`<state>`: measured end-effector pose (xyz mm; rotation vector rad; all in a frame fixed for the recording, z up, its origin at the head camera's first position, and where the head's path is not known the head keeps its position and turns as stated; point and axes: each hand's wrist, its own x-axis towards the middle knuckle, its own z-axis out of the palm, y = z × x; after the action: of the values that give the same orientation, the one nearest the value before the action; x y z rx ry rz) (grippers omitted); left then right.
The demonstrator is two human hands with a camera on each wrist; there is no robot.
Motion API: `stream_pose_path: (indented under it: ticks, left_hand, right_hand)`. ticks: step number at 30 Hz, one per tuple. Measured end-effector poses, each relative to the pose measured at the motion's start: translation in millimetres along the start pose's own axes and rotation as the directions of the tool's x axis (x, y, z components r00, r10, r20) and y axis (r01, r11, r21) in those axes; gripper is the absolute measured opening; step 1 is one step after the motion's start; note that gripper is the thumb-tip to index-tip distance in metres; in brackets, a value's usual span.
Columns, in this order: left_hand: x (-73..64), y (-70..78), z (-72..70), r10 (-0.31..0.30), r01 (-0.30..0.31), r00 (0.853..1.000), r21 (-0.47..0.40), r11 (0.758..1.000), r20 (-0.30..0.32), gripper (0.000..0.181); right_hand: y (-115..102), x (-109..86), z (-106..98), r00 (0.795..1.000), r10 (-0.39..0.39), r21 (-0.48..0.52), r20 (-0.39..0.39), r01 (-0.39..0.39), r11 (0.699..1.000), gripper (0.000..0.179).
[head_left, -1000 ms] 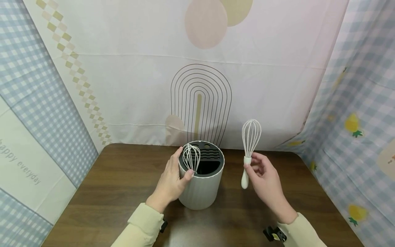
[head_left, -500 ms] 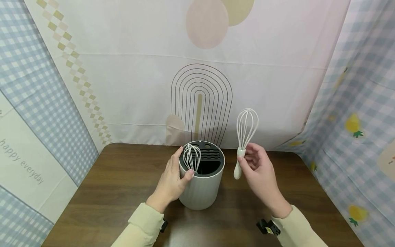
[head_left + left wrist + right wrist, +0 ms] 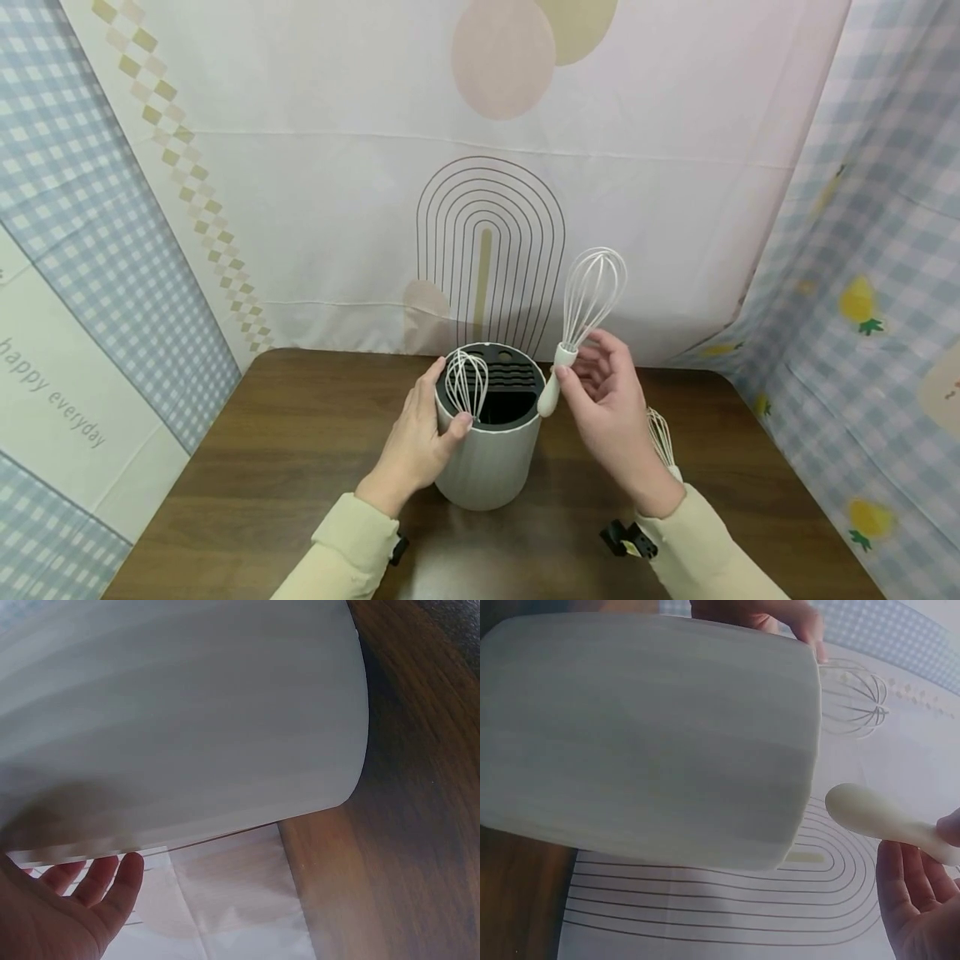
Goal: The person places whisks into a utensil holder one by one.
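Note:
A pale ribbed utensil holder (image 3: 486,467) with a black slotted lid (image 3: 510,375) stands upright on the table. My left hand (image 3: 412,442) grips its left side, thumb at the front rim. One white whisk (image 3: 467,385) stands in the holder, wire head up, close to that thumb; its handle is hidden inside. My right hand (image 3: 613,417) pinches a second white whisk (image 3: 566,354) near the top of its handle, wires up and leaning right. In the right wrist view, the rounded handle end (image 3: 862,811) is apart from the holder's rim.
Another whisk (image 3: 662,437) is at the right, partly covered by my right wrist and sleeve. The brown wooden table (image 3: 300,433) ends at a printed white cloth (image 3: 337,208). A blue checked cloth (image 3: 840,400) hangs at the right.
My right hand has moved left and upward with its whisk, bringing the handle end near the holder's right rim. Another whisk behind the right wrist has come into view. My left hand stays put.

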<state>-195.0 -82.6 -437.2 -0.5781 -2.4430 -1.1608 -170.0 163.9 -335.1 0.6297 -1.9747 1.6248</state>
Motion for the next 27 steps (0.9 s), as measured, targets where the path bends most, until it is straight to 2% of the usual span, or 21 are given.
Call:
stream_pose_path:
  ticks: [5, 10, 18, 27]
  left_hand:
    - [0.0, 0.6, -0.5, -0.009, 0.009, 1.0, 0.0, 1.0, 0.003, 0.084]
    - [0.3, 0.7, -0.6, -0.014, 0.014, 1.0, -0.002, 1.0, 0.007, 0.084]
    - [-0.1, 0.4, 0.0, -0.018, 0.018, 1.0, 0.003, 1.0, 0.006, 0.083]
    - [0.4, -0.1, 1.0, 0.006, -0.006, 1.0, 0.01, 1.0, -0.016, 0.084]
  right_hand:
    - [-0.7, 6.0, 8.7, 1.0, 0.004, 0.018, 0.003, -0.004, 1.0, 0.051]
    - [-13.2, 10.4, 18.4, 1.0, 0.015, 0.017, 0.006, -0.015, 1.0, 0.051]
    - [-18.8, 9.9, 30.9, 0.996, 0.07, -0.031, 0.053, -0.068, 0.997, 0.052]
    - [-14.6, 5.7, 41.2, 0.992, 0.058, -0.112, 0.111, -0.046, 0.993, 0.056]
